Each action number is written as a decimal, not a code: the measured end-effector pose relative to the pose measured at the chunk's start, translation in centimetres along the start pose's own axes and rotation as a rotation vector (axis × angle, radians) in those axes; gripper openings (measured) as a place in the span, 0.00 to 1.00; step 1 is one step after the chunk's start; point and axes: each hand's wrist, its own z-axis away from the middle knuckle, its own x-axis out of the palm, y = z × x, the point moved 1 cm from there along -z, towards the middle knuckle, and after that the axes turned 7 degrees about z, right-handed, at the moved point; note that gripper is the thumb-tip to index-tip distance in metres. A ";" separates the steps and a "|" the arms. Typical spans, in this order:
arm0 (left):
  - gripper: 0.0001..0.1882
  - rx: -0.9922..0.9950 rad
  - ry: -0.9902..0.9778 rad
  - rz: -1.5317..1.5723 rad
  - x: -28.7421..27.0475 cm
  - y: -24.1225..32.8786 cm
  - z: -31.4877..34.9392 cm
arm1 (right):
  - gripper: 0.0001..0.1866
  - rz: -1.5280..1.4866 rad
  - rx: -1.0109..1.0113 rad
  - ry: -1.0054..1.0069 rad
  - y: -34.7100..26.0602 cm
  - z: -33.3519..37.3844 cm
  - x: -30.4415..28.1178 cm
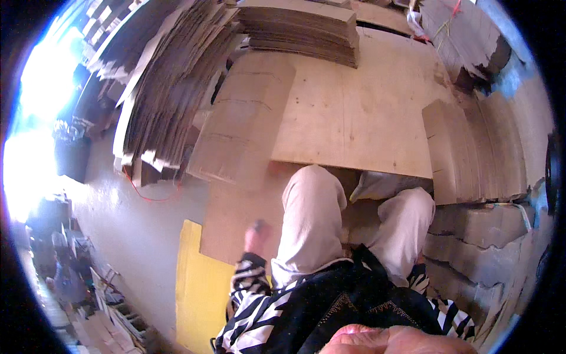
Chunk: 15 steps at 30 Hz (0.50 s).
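My left hand (256, 237) hangs low beside my left knee, in a black-and-white striped sleeve. It is smeared by motion, so its fingers and anything in them cannot be made out. Just beyond it is a brown cardboard sheet (227, 215) at floor level. Farther ahead, a long creased cardboard piece (244, 112) overlaps the left side of a pale wooden board (359, 106); its near end is blurred. Only a sliver of my right hand (420, 259) shows beside my right leg, its fingers hidden.
Stacked cardboard sheets stand at the left (177, 88), at the back (298, 29) and at the right (477, 150). A yellow sheet (197, 289) lies on the grey floor (138, 218). A grey-white bundle (380, 186) sits under the board's near edge, between my knees.
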 end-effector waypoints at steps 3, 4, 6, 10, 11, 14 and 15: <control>0.13 0.120 0.084 0.448 0.1 8.0 -3.4 | 0.16 0.475 -0.271 -0.010 -6.1 -1.3 -2.9; 0.16 0.204 0.173 0.462 -3.7 9.6 -3.1 | 0.17 0.826 -0.339 -0.032 -12.6 -0.3 -1.0; 0.19 0.298 0.150 0.525 -0.7 14.0 -9.9 | 0.17 0.751 -0.557 0.227 -9.3 -4.3 -7.1; 0.20 0.464 0.114 0.610 -0.3 22.7 -7.7 | 0.16 0.334 -0.671 0.162 -25.8 6.5 0.2; 0.20 0.498 0.074 0.631 -0.9 23.4 -8.0 | 0.16 0.236 -0.614 0.089 -27.9 7.6 1.5; 0.20 0.576 -0.085 0.673 -2.2 22.4 -9.4 | 0.18 0.147 -0.683 -0.127 -32.6 9.9 7.1; 0.19 0.558 0.013 0.696 1.2 23.1 -7.8 | 0.18 0.148 -0.738 -0.179 -33.8 10.1 8.6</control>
